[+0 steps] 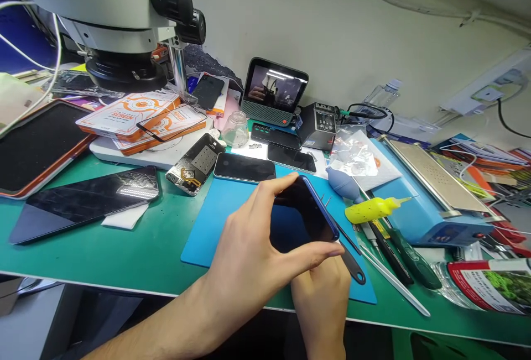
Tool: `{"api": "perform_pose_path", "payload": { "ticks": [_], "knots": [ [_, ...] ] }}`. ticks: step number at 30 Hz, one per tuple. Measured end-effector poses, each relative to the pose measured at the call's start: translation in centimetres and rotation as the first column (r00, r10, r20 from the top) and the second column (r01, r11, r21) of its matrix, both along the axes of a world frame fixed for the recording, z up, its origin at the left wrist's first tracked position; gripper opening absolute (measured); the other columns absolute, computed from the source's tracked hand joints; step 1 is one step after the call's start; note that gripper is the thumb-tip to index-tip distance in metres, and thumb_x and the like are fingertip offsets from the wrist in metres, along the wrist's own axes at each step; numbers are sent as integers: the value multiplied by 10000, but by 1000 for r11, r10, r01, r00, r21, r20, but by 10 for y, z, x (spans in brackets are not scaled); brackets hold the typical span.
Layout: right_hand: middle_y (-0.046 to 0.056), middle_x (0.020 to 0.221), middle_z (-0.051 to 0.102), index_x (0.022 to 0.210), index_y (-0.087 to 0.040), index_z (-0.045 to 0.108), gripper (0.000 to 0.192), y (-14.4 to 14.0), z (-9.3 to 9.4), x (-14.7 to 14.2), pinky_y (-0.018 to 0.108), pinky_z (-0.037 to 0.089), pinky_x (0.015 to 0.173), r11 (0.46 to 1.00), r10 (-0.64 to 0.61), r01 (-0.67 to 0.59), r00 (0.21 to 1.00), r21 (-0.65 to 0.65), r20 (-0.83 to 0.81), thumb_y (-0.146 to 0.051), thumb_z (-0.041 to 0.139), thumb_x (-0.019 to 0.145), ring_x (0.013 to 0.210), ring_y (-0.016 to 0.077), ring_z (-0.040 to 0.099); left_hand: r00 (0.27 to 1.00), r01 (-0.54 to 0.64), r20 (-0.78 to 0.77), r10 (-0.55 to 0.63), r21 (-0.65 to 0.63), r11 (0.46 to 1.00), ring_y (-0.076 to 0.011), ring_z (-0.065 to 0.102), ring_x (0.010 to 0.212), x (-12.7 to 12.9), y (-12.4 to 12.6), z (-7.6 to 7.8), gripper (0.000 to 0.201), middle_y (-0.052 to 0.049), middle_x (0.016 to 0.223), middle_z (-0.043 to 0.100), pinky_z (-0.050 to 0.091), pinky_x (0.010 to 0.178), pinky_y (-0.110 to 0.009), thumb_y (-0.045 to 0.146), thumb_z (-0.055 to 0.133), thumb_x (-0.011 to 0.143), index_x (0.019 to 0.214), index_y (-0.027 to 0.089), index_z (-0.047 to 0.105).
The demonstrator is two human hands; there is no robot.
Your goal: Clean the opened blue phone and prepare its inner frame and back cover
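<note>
My left hand (pixel 249 244) grips a smartphone (pixel 296 210) with a dark screen and a blue frame, tilted above the blue mat (pixel 201 238). Its thumb lies along the near edge and its index finger reaches the far corner. Just below the phone is my right hand (pixel 321 288), closed, with its fingertips hidden behind the phone and my left thumb; what they hold cannot be made out. A black tool with a holed end (pixel 354 269) lies on the mat beside it. Behind the raised phone, another phone (pixel 244 167) rests at the mat's far edge.
A microscope (pixel 124 34) overhangs the left side. Phone parts, a large dark glass panel (pixel 91 197) and boxes (pixel 130 114) lie beneath. To the right are a yellow bottle (pixel 369 210), tweezers (pixel 398 282), a green-handled screwdriver (pixel 415 257) and a blue heating plate machine (pixel 423 227).
</note>
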State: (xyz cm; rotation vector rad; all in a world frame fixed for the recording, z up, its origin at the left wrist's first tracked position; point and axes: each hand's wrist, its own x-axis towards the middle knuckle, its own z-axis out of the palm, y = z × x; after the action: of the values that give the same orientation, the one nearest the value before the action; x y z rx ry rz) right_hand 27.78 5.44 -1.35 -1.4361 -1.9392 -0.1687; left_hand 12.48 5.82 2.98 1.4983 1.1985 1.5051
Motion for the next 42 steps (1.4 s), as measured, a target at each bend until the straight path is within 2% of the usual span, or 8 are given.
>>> {"api": "perform_pose_path", "payload": {
  "ticks": [7,12,15,20,25,29,34,42],
  "knots": [
    [124,1174,797,1323,-189,688,351,3,-1,-2,371,599,844,999,7,-7,1000,41,-11,-224,415,1106,1058,275,773,964,101,246,-99,7,995,-130,665,1355,-7,-2,4,695,96,1449,704,528,1178,-218,452,925,856,1458,440,580],
    [54,1179,799,1254,-201,713,280,5,0,-2,290,562,887,999,-15,16,1000,51,-6,-261,467,1137,1071,202,772,694,251,718,-56,-168,953,-201,735,1255,-29,-5,13,641,1,1449,733,633,998,-219,752,737,899,1391,342,715],
    [49,1173,798,1243,-198,725,294,6,0,-2,284,549,876,998,-17,17,1000,54,0,-277,460,1142,1059,198,769,565,431,825,20,-316,845,-200,806,1041,-48,-4,14,725,-33,1448,738,675,837,-247,857,481,968,1373,320,751],
    [69,1171,803,1251,-179,733,327,8,-2,-1,309,540,873,998,-7,6,1000,62,23,-295,446,1145,1044,220,772,360,785,927,-110,-237,572,-221,829,909,-72,3,11,818,-132,1208,826,682,852,-325,787,248,1043,1422,241,725],
    [63,1221,801,1330,-176,728,359,9,-7,-1,348,536,913,999,30,-32,998,32,61,-282,439,1145,1082,242,764,372,806,923,-99,-268,527,-276,835,899,-70,5,11,878,-205,1104,829,676,807,-335,630,133,1037,1380,80,725],
    [58,1254,790,1364,-179,726,369,8,-8,-1,379,538,968,998,70,-70,995,0,75,-286,446,1148,1141,256,745,444,745,895,-47,-340,574,-284,831,936,-64,5,14,720,-181,1187,819,679,878,-393,538,213,1073,1468,118,645],
    [74,1275,778,1383,-173,713,341,6,-7,-1,361,552,1018,1000,25,-25,1000,13,2,-225,483,1136,1195,231,732,582,674,813,-2,-481,561,-301,828,873,-63,7,13,620,-209,1133,820,682,777,-396,515,308,1114,1488,130,619],
    [109,1498,694,1352,-163,727,364,7,-8,-1,470,543,1160,999,22,-22,1000,-39,-2,-125,473,1095,1381,282,658,782,429,622,21,-563,707,-226,809,949,-56,3,6,543,-81,1251,807,646,853,-311,383,592,1010,1539,267,557]
  ]
}}
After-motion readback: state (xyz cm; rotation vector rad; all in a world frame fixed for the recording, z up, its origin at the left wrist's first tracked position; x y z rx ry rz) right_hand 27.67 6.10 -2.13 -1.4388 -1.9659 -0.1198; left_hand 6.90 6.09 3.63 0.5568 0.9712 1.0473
